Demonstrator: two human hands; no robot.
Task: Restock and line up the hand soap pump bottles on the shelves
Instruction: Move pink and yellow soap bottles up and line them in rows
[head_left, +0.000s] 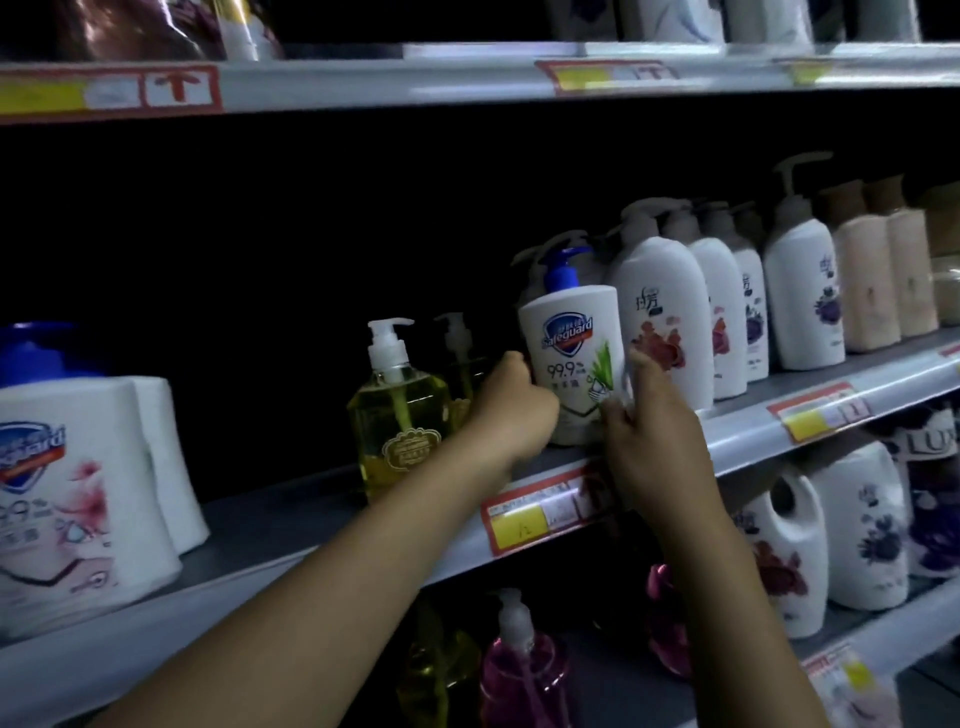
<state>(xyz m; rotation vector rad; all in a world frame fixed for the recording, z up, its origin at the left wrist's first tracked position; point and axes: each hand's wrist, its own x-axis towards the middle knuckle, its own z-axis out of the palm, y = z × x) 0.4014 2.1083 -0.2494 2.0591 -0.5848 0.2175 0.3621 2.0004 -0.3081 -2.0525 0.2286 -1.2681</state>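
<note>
Safeguard bottle (571, 343) upright, label out, held btwn left hand (511, 410) & right hand (649, 441).

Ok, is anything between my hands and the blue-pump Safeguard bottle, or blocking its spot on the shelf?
Nothing visible. The left hand grips the Safeguard bottle on its left, the right hand touches its right. It stands between the yellow soap bottle and the white floral bottle; its base is hidden behind the hands.

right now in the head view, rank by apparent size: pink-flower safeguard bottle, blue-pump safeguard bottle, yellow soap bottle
1. Pink-flower Safeguard bottle, but it is nearest the camera.
2. Blue-pump Safeguard bottle and yellow soap bottle look about alike; unranked.
</note>
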